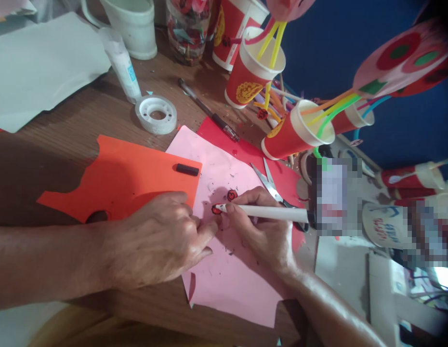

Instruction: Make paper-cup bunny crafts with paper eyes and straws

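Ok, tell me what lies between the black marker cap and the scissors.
In the head view, only bare pink paper lies there, lightly speckled.

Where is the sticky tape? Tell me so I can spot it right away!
On the wooden table, find the orange paper, left of the pink sheet where the right hand holds a white marker. Just past the orange paper's far edge lies the tape roll, flat beside the cap end of a white tube. It is the only whitish ring with a hole.

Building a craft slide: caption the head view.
Right hand holds a white pen to a red cutout; left hand rests on the pink paper.
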The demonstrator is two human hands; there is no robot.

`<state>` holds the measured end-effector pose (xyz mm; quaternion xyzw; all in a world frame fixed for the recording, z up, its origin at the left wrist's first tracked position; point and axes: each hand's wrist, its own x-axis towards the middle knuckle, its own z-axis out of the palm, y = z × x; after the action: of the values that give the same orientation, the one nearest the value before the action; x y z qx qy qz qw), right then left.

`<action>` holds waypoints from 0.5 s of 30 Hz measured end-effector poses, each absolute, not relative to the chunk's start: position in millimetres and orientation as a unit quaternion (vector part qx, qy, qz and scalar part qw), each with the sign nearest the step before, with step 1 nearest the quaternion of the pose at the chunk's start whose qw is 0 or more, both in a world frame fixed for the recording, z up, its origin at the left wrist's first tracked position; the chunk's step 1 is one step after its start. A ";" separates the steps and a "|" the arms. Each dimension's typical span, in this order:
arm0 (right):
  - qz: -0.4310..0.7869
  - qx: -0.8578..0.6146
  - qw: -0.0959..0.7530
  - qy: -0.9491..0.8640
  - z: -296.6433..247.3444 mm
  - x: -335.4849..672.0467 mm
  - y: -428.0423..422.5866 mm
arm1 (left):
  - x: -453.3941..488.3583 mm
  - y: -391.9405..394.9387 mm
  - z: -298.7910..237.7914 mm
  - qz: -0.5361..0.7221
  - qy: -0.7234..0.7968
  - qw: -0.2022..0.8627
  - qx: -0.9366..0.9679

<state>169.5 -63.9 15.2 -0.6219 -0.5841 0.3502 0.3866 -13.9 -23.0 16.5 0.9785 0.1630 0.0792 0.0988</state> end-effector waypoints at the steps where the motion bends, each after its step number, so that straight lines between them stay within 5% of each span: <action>1: 0.350 -0.622 0.387 -0.584 15.2 169.3 -63.8 | -14.1 -23.3 16.6 0.079 0.165 0.101 0.978; 15: 0.369 -0.636 0.346 -0.583 26.3 171.8 -58.6 | -14.6 -22.4 16.9 0.077 0.179 0.105 0.975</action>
<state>171.8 -58.6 26.3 -0.6363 -0.5829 0.3685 0.3457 -14.6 -22.4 16.9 0.9753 0.1787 0.0767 0.1046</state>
